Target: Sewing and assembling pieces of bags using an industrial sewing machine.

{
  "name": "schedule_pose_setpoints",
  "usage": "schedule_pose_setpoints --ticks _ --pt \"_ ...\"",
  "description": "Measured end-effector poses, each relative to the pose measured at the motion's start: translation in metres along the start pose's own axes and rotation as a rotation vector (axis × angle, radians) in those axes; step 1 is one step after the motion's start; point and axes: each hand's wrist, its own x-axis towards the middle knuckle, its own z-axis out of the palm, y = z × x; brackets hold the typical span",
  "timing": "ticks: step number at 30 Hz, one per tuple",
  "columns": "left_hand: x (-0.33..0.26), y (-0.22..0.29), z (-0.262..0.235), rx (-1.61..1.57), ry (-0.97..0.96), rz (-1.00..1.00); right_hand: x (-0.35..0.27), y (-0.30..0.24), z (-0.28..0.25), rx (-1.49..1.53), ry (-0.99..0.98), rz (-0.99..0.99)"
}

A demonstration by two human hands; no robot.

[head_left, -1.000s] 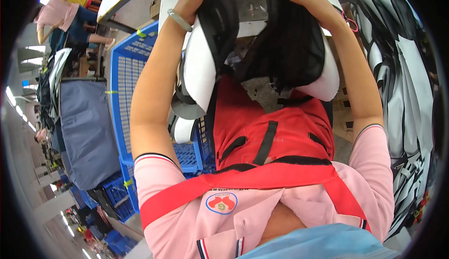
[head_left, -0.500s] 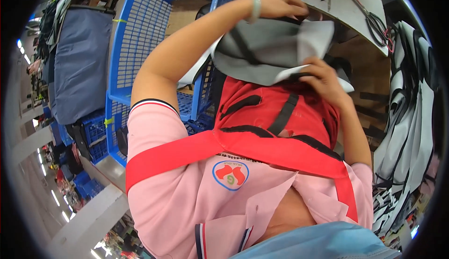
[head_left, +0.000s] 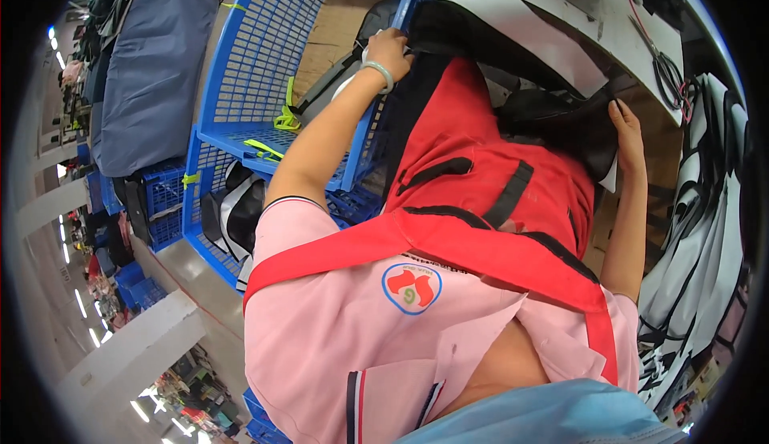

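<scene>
My left hand (head_left: 387, 55), with a pale bangle at its wrist, is closed at the rim of a blue plastic crate (head_left: 210, 95). A bit of white material shows beside its fingers, but I cannot make out what they hold. On the right, my right hand (head_left: 628, 133) pinches the edge of a black fabric piece (head_left: 573, 127) between thumb and fingers. Close above lies a black panel with a broad white strip (head_left: 525, 23), stretching from near my left hand toward the right. Whether the two are one piece is unclear. Both are above my red apron (head_left: 473, 139).
Scissors (head_left: 666, 75) lie on the white table (head_left: 633, 39) at far right. Black-edged white fabric strips (head_left: 693, 219) hang at the right. Inside the crate are a grey piece (head_left: 330, 91) and yellow-green straps (head_left: 287, 115). A blue-grey cloth (head_left: 152, 83) hangs at left.
My left hand has moved left and nearer, from the far table edge to the crate. My right hand has shifted right. The grey fabric face between them has given way to black material.
</scene>
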Motion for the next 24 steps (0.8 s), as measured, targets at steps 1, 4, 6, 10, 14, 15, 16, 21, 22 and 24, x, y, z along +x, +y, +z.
schedule_pose_setpoints --ticks 1,4,6,10,14,15,16,21,22,24 --pt "0.005 0.003 0.0 0.001 0.014 -0.003 0.0 -0.001 0.004 -0.085 0.09 -0.029" --pt "0.005 -0.017 0.0 -0.284 -0.101 -0.265 0.0 -0.017 0.02 -0.268 0.126 -0.104" --pt "0.009 -0.03 -0.013 -0.362 -0.204 -0.173 -0.007 -0.028 0.025 -0.453 0.097 -0.196" --pt "0.0 0.018 -0.029 -0.536 -0.051 0.064 -0.047 -0.074 0.054 -0.554 -0.042 -0.322" --pt "0.004 0.11 -0.074 -0.845 -0.258 0.358 -0.087 -0.164 0.114 -0.666 -0.333 -0.365" --pt "0.002 0.128 -0.088 -0.739 -0.227 0.474 -0.093 -0.181 0.129 -0.701 -0.376 -0.368" --pt "-0.008 0.15 -0.111 -0.911 -0.288 0.487 -0.095 -0.191 0.14 -0.823 -0.337 -0.557" --pt "-0.024 0.171 -0.168 -0.976 -0.343 0.656 -0.086 -0.216 0.143 -1.087 -0.243 -0.88" --pt "-0.022 0.17 -0.163 -0.972 -0.391 0.717 -0.088 -0.214 0.141 -1.142 -0.219 -0.907" --pt "-0.029 0.175 -0.167 -0.83 -0.443 0.756 -0.094 -0.213 0.142 -1.187 -0.261 -0.932"
